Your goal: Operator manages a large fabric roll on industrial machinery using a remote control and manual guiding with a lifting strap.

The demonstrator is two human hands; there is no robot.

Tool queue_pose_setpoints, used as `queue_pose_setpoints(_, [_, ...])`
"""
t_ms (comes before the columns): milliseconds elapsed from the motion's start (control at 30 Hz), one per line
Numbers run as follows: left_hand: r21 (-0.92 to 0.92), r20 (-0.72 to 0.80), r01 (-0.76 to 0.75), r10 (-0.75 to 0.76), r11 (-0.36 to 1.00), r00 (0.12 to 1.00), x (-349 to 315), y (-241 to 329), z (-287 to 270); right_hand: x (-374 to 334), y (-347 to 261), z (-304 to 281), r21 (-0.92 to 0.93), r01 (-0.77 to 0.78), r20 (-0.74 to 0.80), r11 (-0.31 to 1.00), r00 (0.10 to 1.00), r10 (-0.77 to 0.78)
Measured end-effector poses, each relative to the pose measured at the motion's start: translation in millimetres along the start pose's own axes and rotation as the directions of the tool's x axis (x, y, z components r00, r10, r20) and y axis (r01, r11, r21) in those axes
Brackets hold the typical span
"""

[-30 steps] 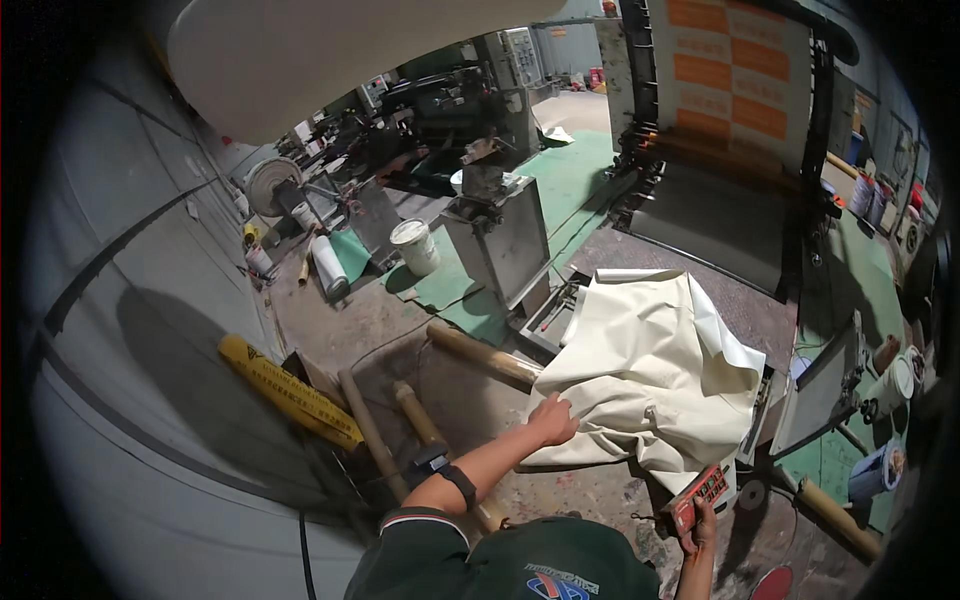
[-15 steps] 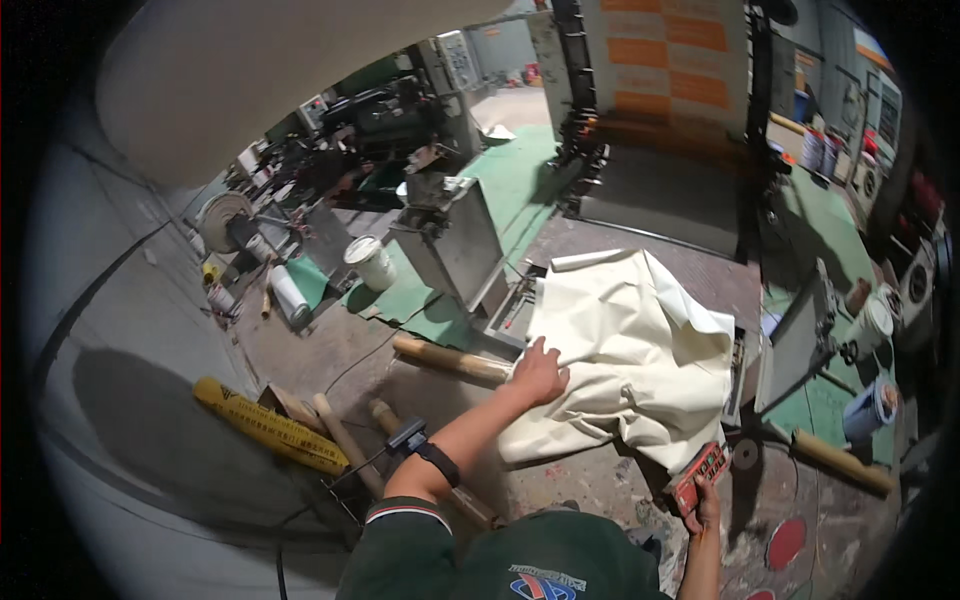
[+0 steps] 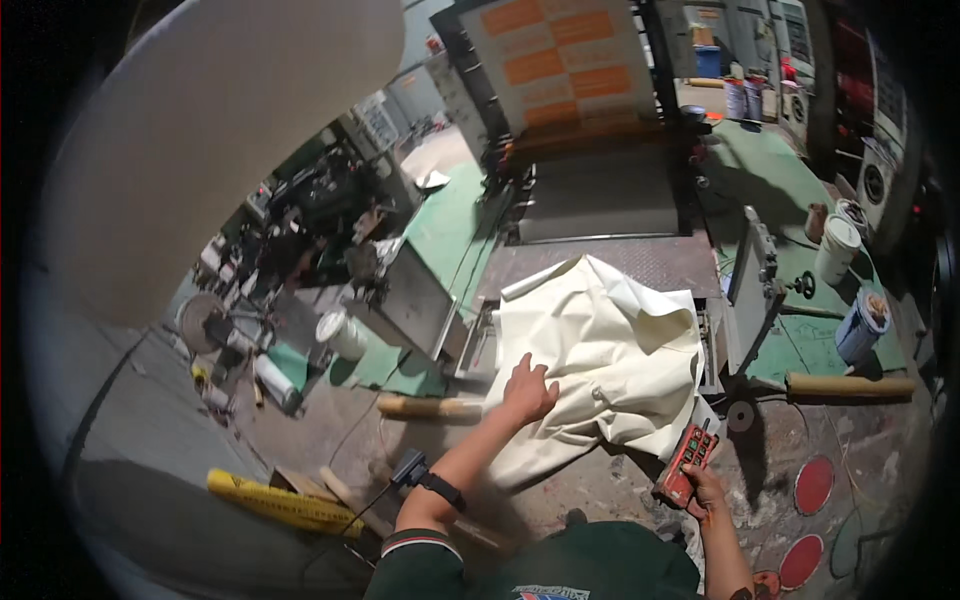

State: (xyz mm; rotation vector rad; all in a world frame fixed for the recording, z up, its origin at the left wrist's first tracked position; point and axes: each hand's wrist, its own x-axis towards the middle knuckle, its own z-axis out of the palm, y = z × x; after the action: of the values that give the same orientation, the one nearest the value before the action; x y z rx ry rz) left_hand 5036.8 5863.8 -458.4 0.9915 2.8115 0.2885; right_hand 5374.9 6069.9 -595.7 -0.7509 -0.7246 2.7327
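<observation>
A large crumpled cream sheet (image 3: 590, 350) lies in front of me over the base of a machine, its near edge hanging down toward the floor. My left hand (image 3: 530, 392) reaches out over the sheet's left part with the fingers apart and nothing in them. Whether the fingertips touch the sheet, I cannot tell. At the sheet's near right corner, my right hand (image 3: 706, 490) is wrapped round a red remote control (image 3: 682, 468) with several dark buttons. A dark device (image 3: 410, 467) is strapped to my left forearm.
Beyond the sheet stands a printing machine with an orange-and-white printed web (image 3: 555, 65). A big pale roll (image 3: 220, 130) fills the upper left. Cardboard tubes lie at left (image 3: 430, 407) and right (image 3: 850, 386). White buckets stand left (image 3: 342, 335) and right (image 3: 838, 250); a yellow-wrapped roll (image 3: 285, 503) is near left.
My view has turned to the right, so the machine and sheet sit further left. The remote control has tilted a little in my right hand. My left hand stays over the sheet.
</observation>
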Motion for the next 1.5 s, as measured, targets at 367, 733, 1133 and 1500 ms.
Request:
queue_pose_setpoints(367, [0.241, -0.253, -0.079, 0.141, 0.967, 0.957, 53.9, 117.1, -70.2, -19.6, -71.5, -60.9, -0.002, -0.030, 0.070, 1.000, 0.997, 0.030])
queue_pose_setpoints(733, [0.382, -0.631, 0.233, 0.068, 0.894, 0.773, 57.3, 73.7, -171.6, -9.5, -97.3, -101.6, -0.011, 0.030, 0.083, 0.999, 0.996, -0.029])
queue_pose_setpoints(1133, [0.338, -0.941, 0.806, 0.209, 0.487, 0.268, -50.0, -22.9, -390.3, 19.6, -85.8, -76.0, -0.009, -0.032, 0.111, 0.999, 0.993, 0.032])
queue_pose_setpoints(1500, [0.099, -0.981, 0.981, 0.179, 0.168, 0.068, -145.5, 5.2, -484.7, 48.4, -64.5, -64.7, -0.092, -0.101, 0.103, 0.991, 0.989, 0.110])
